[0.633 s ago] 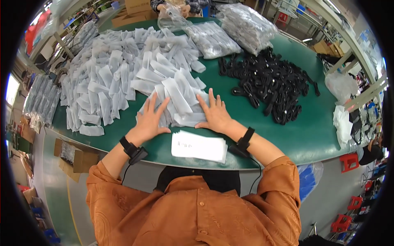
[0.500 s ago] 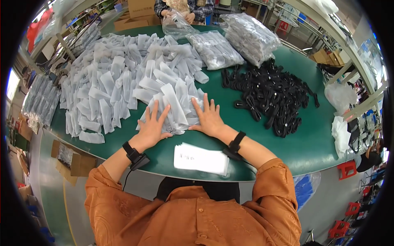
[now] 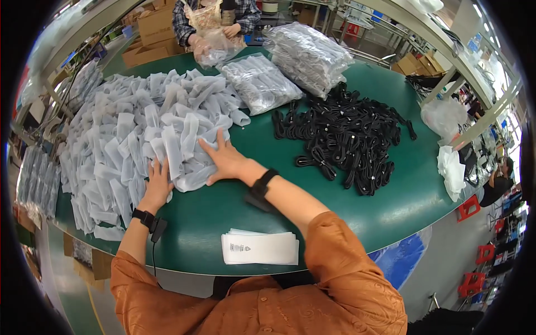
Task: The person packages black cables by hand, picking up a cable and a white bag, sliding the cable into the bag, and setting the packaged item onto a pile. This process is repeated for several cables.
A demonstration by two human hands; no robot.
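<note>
A round green bench (image 3: 391, 206) fills a busy workshop, with cardboard boxes (image 3: 153, 25) and shelving behind. Both hands lie flat, fingers spread, gripping nothing: the left hand (image 3: 158, 184) and right hand (image 3: 226, 162) press on the near edge of a wide heap of pale sleeves (image 3: 134, 139). A flat stack of white labels (image 3: 259, 247) sits by the near rim. Black cables (image 3: 346, 137) pile to the right (tangled), clear bagged bundles (image 3: 259, 81) beyond. Another person (image 3: 209, 22) works across the bench
</note>
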